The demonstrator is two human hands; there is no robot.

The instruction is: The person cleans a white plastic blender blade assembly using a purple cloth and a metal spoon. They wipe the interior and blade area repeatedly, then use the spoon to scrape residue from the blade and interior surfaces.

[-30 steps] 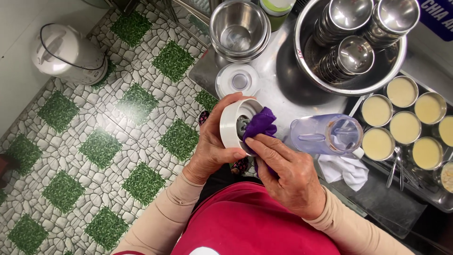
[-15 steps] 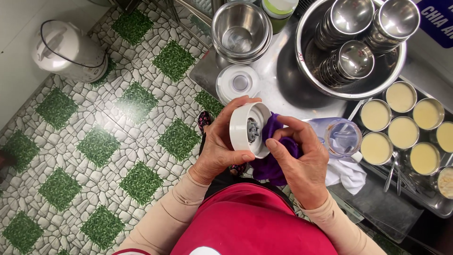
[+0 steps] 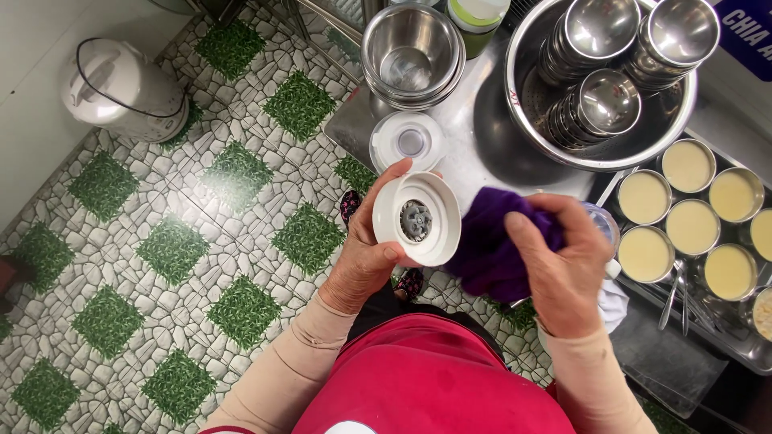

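Note:
My left hand [image 3: 366,261] holds a white round blender base [image 3: 418,219] with its underside and grey toothed coupling facing up at me. My right hand [image 3: 563,269] grips a bunched purple cloth [image 3: 490,249], which sits just right of the base and no longer presses into it. The clear blender jug [image 3: 601,225] lies on the steel counter, mostly hidden behind my right hand and the cloth. A white round lid [image 3: 407,141] rests on the counter above the base.
A stack of steel bowls [image 3: 410,50] and a big steel basin [image 3: 599,84] with stacked small cups stand on the counter. A tray [image 3: 728,337] at right holds several cups of cream-coloured liquid. A white cloth [image 3: 615,305] lies there. A white kettle [image 3: 125,88] stands on the tiled floor.
My right hand has pulled the purple cloth out of the base's cavity and moved right. My left hand has turned the base so its underside faces me.

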